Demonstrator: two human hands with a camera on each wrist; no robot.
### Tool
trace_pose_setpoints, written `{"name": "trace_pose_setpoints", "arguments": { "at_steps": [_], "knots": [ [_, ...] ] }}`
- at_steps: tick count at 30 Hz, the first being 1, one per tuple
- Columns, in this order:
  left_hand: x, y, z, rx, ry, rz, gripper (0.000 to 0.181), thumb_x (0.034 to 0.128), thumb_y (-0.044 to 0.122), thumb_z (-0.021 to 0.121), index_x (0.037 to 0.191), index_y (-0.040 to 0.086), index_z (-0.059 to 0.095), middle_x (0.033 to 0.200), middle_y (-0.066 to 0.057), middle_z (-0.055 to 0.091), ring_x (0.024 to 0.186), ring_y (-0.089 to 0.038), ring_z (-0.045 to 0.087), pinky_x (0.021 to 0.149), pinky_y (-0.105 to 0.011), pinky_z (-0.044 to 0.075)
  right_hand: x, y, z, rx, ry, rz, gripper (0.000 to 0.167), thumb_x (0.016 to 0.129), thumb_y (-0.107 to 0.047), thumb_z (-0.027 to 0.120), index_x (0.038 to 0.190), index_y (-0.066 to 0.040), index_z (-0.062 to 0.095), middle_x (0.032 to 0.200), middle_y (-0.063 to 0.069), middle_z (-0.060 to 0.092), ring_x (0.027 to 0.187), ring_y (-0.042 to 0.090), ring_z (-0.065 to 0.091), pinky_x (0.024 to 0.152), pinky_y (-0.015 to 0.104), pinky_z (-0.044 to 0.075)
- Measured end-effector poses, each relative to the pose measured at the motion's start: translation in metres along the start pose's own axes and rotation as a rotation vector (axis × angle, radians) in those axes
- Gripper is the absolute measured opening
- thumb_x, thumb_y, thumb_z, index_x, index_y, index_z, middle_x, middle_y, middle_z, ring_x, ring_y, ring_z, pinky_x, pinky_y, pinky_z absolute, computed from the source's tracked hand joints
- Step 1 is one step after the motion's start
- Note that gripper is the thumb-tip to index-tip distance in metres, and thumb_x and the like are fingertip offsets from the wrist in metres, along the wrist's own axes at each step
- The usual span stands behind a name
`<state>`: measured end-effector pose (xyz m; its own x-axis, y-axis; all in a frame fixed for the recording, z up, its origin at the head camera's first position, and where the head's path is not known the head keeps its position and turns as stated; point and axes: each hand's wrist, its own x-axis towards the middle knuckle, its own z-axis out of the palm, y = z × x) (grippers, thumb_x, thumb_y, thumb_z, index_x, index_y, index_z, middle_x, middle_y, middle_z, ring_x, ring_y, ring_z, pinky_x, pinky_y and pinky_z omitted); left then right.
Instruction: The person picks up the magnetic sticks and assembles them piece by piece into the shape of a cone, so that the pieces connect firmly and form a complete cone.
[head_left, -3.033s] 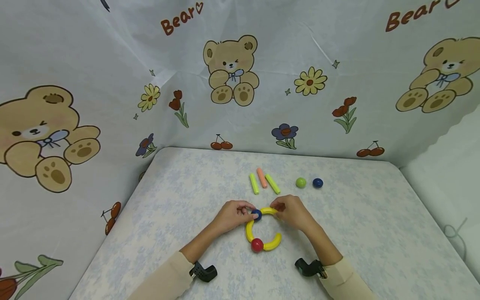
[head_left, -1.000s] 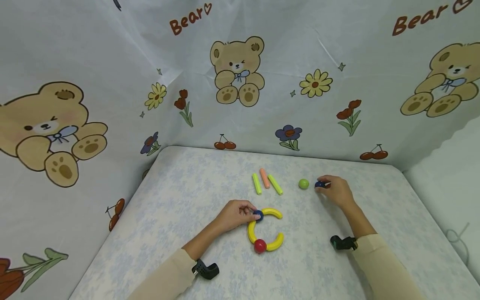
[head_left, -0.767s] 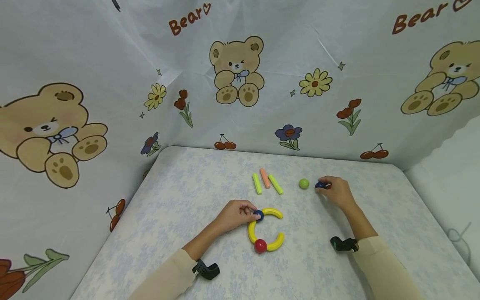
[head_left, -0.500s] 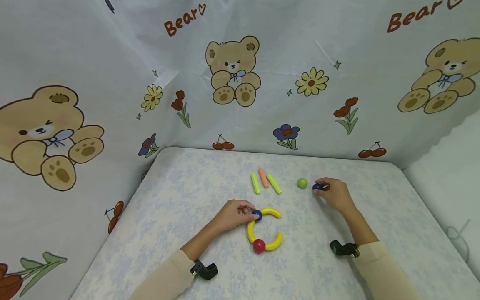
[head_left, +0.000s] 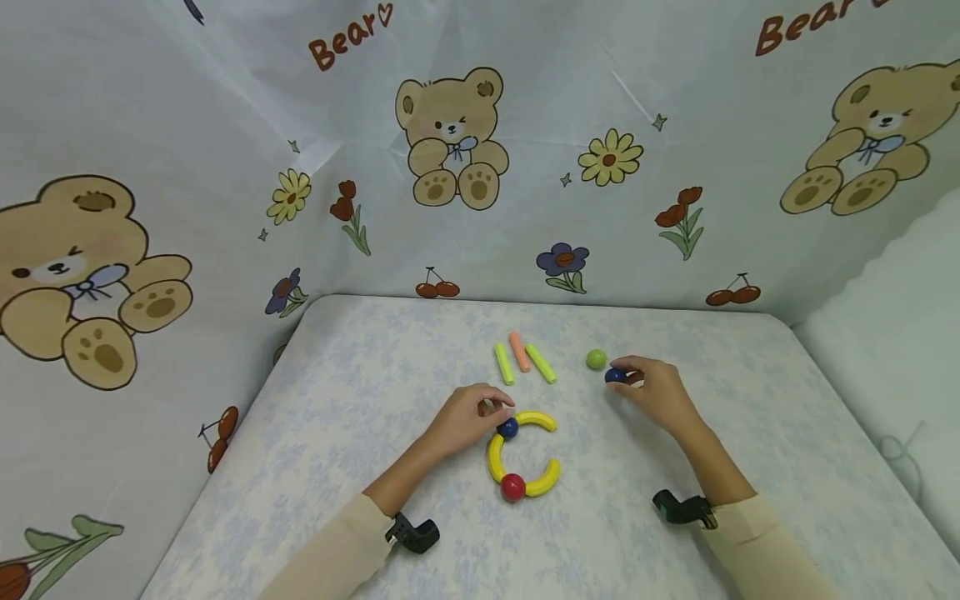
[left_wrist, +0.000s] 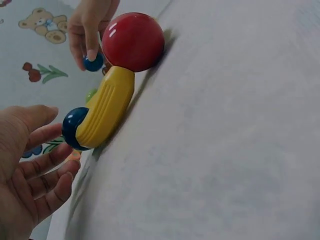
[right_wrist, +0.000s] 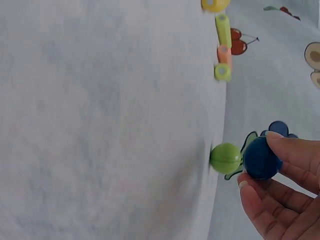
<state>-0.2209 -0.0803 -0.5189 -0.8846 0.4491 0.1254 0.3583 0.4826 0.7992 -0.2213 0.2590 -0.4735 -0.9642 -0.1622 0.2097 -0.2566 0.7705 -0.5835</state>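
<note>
My right hand (head_left: 660, 396) pinches a dark blue ball (head_left: 615, 376) between thumb and fingertips, close to a green ball (head_left: 596, 359). In the right wrist view that blue ball (right_wrist: 262, 159) appears beside the green one. My left hand (head_left: 461, 418) hovers at another blue ball (head_left: 507, 428), its fingers loosely bent. The left wrist view has this ball (left_wrist: 74, 122) just off the parted thumb and fingers. It joins two yellow curved pieces, one upper (head_left: 537, 420) and one at the left (head_left: 496, 457). A red ball (head_left: 513, 487) links the left piece to a lower yellow one (head_left: 545, 478), forming an open ring.
Behind the ring lie two yellow-green sticks, one left (head_left: 503, 363) and one right (head_left: 541, 363), with an orange stick (head_left: 519, 352) between them. They rest on a pale patterned table (head_left: 360, 375). A bear-print curtain (head_left: 510, 250) hangs along the table's far edge.
My right hand has left the upper yellow piece, taken hold of the far blue ball and brought it left toward the green ball. My left hand has let go of the ring's blue ball.
</note>
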Motion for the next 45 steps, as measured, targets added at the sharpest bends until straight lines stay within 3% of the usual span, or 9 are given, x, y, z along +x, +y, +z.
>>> {"name": "trace_pose_setpoints", "arguments": {
  "at_steps": [4,13,22,28,36,45],
  "knots": [
    [0.009,0.007,0.000,0.053,-0.060,0.005,0.016,0.0972,0.033,0.071,0.110,0.025,0.076,0.093,0.012,0.066,0.075,-0.007,0.060,0.064,-0.026,0.052,-0.003,-0.012,0.006,0.005,-0.022,0.004,0.036,0.089,-0.007,0.078,0.122,0.003,0.069,0.109,0.017,0.073,0.093,0.031,0.070,0.076,0.045,0.057],
    [0.037,0.014,0.002,0.128,-0.230,0.010,0.021,0.0982,0.028,0.070,0.115,0.018,0.077,0.091,0.011,0.068,0.076,-0.006,0.061,0.065,-0.023,0.051,-0.010,-0.031,0.015,0.044,-0.080,0.007,0.034,0.088,-0.005,0.078,0.121,0.001,0.071,0.110,0.014,0.073,0.090,0.026,0.067,0.065,0.029,0.054],
    [0.058,0.023,0.002,0.098,-0.378,-0.019,0.012,0.0921,0.022,0.078,0.102,0.014,0.080,0.080,0.008,0.069,0.071,-0.007,0.058,0.065,-0.020,0.048,-0.015,-0.039,0.025,0.097,-0.130,-0.011,0.033,0.088,-0.005,0.079,0.120,0.001,0.072,0.112,0.014,0.073,0.088,0.024,0.069,0.070,0.032,0.058],
    [0.069,0.024,-0.003,0.059,-0.455,-0.070,0.009,0.0886,0.019,0.081,0.096,0.014,0.080,0.076,0.006,0.069,0.066,-0.007,0.054,0.061,-0.020,0.045,-0.016,-0.039,0.032,0.137,-0.156,-0.034,0.032,0.088,-0.005,0.079,0.119,0.002,0.072,0.110,0.013,0.073,0.087,0.022,0.069,0.069,0.032,0.058],
    [0.064,0.016,-0.013,0.056,-0.433,-0.108,0.011,0.0893,0.019,0.080,0.098,0.013,0.080,0.075,0.005,0.069,0.064,-0.007,0.054,0.059,-0.020,0.044,-0.016,-0.042,0.035,0.164,-0.185,-0.007,0.032,0.088,-0.006,0.079,0.119,0.002,0.072,0.110,0.012,0.073,0.087,0.022,0.069,0.069,0.031,0.058],
    [0.047,0.009,-0.018,-0.010,-0.360,-0.125,0.016,0.0929,0.015,0.074,0.105,0.007,0.079,0.076,0.001,0.069,0.062,-0.009,0.057,0.057,-0.022,0.047,-0.017,-0.043,0.040,0.171,-0.200,0.008,0.031,0.088,-0.009,0.080,0.116,0.000,0.073,0.109,0.011,0.074,0.087,0.020,0.069,0.072,0.032,0.059]
  ]
}}
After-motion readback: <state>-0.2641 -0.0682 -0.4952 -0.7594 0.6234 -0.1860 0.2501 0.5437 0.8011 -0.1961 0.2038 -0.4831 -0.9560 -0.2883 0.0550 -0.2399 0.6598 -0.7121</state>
